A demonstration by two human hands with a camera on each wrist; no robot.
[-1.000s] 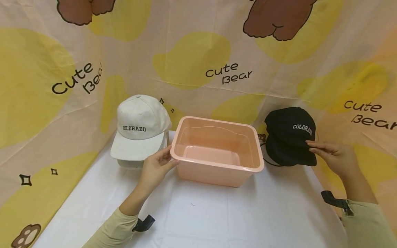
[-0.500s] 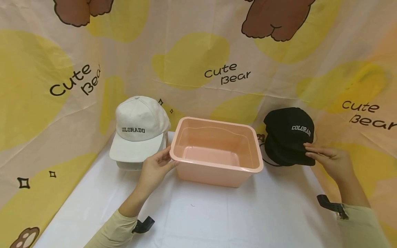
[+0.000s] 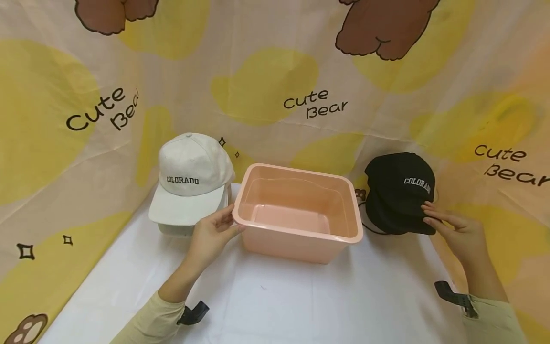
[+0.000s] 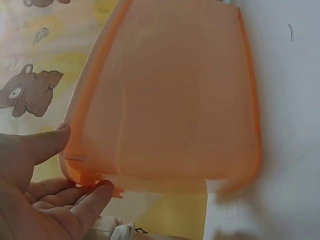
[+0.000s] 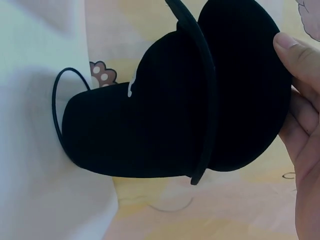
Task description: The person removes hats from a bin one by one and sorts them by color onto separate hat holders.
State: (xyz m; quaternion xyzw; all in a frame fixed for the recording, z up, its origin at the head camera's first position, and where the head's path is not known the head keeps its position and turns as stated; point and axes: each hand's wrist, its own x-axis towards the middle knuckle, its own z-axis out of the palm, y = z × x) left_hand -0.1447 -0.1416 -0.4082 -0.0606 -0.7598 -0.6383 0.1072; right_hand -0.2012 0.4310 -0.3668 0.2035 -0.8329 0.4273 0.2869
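A pink plastic bin (image 3: 296,248) stands in the middle of the white table. My left hand (image 3: 212,236) pinches the rim at its left front corner; in the left wrist view the thumb (image 4: 50,142) lies on one side of the rim and the fingers on the other. To the right of the bin sits a black cap (image 3: 397,177) lettered COLORADO, on top of another black cap (image 5: 135,135). My right hand (image 3: 461,234) pinches the upper cap near its front right edge, its fingertips partly hidden behind the cap in the right wrist view.
White caps (image 3: 193,162), the top one also lettered COLORADO, are stacked left of the bin, close to the left forearm. A dark wire loop (image 5: 55,100) sticks out by the black caps' base. Patterned cloth (image 3: 266,81) hangs around the back and sides.
The head view has shifted slightly. My right hand sits a little lower on the black cap, its wrist a bit farther left. The left hand keeps its place on the bin's rim.
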